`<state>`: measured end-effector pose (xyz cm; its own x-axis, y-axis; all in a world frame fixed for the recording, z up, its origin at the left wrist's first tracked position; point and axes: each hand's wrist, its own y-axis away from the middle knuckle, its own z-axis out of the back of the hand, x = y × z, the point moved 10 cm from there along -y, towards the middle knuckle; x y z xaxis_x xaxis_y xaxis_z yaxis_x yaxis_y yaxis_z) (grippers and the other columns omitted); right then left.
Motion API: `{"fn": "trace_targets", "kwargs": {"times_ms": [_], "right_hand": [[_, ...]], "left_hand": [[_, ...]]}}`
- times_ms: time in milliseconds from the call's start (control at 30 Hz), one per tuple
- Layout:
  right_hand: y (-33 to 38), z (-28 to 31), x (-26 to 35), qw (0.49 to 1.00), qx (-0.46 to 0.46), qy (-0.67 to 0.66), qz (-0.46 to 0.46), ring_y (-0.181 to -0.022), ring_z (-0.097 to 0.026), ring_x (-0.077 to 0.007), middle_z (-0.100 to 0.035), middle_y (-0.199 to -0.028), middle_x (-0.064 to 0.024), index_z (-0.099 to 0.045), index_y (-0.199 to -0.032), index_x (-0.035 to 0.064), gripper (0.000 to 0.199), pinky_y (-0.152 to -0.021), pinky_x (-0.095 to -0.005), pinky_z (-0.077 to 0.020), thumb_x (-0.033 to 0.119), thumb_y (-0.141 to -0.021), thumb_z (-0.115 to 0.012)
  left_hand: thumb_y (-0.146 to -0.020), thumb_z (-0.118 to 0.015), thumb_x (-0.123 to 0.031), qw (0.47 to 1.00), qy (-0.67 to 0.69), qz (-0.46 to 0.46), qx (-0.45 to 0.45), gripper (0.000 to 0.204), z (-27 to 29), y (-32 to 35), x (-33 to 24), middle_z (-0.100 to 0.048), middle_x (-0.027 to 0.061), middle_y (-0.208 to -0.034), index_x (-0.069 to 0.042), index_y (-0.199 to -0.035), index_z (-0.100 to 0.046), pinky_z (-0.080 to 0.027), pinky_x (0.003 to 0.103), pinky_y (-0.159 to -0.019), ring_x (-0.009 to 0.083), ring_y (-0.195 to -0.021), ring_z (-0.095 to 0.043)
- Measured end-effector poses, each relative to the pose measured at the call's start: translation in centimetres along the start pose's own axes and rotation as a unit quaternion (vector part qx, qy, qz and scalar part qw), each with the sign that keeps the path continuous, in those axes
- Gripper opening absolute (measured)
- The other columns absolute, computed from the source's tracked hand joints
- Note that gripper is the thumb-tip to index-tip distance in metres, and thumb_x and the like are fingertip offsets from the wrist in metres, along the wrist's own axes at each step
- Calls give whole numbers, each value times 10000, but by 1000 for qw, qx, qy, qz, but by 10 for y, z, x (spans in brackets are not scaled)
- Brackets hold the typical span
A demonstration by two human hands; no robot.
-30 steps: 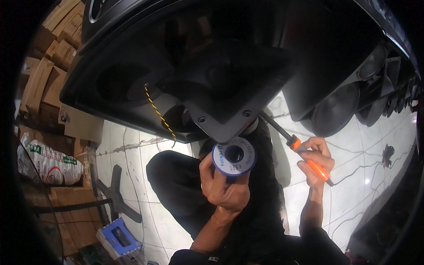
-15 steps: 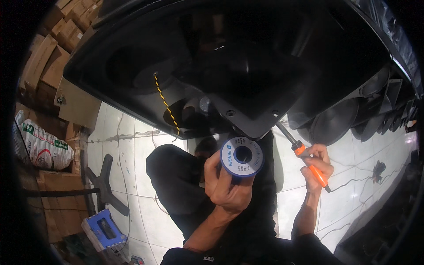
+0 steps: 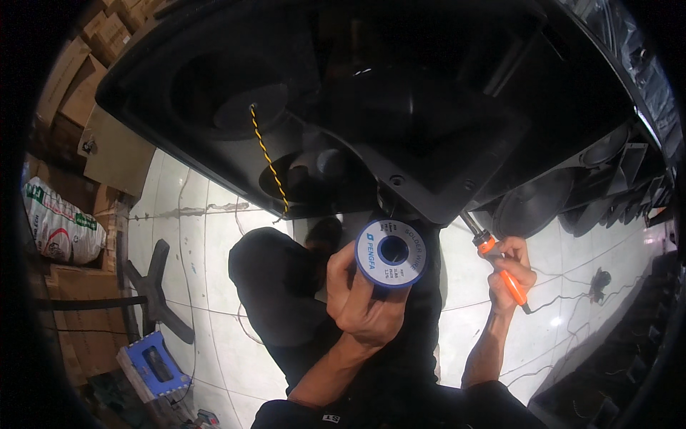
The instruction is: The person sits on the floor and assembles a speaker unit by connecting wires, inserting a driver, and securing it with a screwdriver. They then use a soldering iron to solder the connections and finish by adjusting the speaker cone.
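My left hand (image 3: pixel 364 300) grips a spool of solder wire (image 3: pixel 391 252) with a blue and white label, held up just under a large black speaker cabinet (image 3: pixel 400 114). My right hand (image 3: pixel 513 275) holds an orange-handled soldering iron (image 3: pixel 500 268), whose dark tip points up and left under the cabinet's edge. A yellow and black twisted wire (image 3: pixel 268 161) hangs out of a round opening in the cabinet. My legs in dark trousers (image 3: pixel 279 286) are folded beneath it.
White floor tiles (image 3: pixel 200 236) lie under me. At left are cardboard boxes (image 3: pixel 71 79), a printed white sack (image 3: pixel 57 222), a black star-shaped stand (image 3: pixel 153 289) and a blue box (image 3: pixel 151 365). More black speaker parts (image 3: pixel 564 200) and a cable (image 3: pixel 593 282) lie at right.
The view has shifted, so the cabinet now fills more of the top. Both hands sit slightly lower and further right, with the spool and the iron still held.
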<state>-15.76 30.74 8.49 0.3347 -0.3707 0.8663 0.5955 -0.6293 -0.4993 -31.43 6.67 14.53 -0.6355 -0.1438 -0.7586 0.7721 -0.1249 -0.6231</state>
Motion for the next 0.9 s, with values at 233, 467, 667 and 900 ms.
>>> {"fn": "trace_targets", "kwargs": {"times_ms": [233, 467, 667, 900], "right_hand": [[2, 3, -3, 1000, -5, 6, -1, -914, -576, -251, -564, -1050, -175, -758, -913, 20, 322, -783, -366, -466, 270, -734, -855], [1, 3, -1, 999, 1, 27, 17, -905, -576, -249, -552, -1053, -174, -729, -926, 15, 322, -786, -370, -501, 275, -766, -833], [-1, 23, -17, 993, -93, -74, 3, -955, -604, -306, -515, -1130, -221, -672, -1071, 3, 307, -854, -449, -596, 218, -862, -738], [22, 67, -70, 907, -341, -180, -171, -793, -577, -94, -580, -902, -87, -536, -1235, -8, 495, -677, -227, -513, 427, -999, -551]], "left_hand": [[-718, -832, -77, 1000, 0, 5, -8, 391, 1, 0, 2, -636, 165, -1065, 82, -1050, -701, -534, 308, -769, 261, -918, -656], [-718, -839, -82, 1000, -4, 11, -14, 386, 4, -1, 4, -642, 166, -1066, 72, -1047, -705, -543, 319, -778, 268, -923, -665], [-725, -843, -86, 999, 4, 43, -34, 363, 11, -2, 14, -653, 156, -1072, 53, -1034, -711, -547, 325, -799, 270, -949, -676], [-732, -839, -76, 990, 49, 117, -66, 348, 18, 0, 33, -661, 141, -1061, 24, -1042, -716, -544, 334, -813, 264, -955, -679]]}}
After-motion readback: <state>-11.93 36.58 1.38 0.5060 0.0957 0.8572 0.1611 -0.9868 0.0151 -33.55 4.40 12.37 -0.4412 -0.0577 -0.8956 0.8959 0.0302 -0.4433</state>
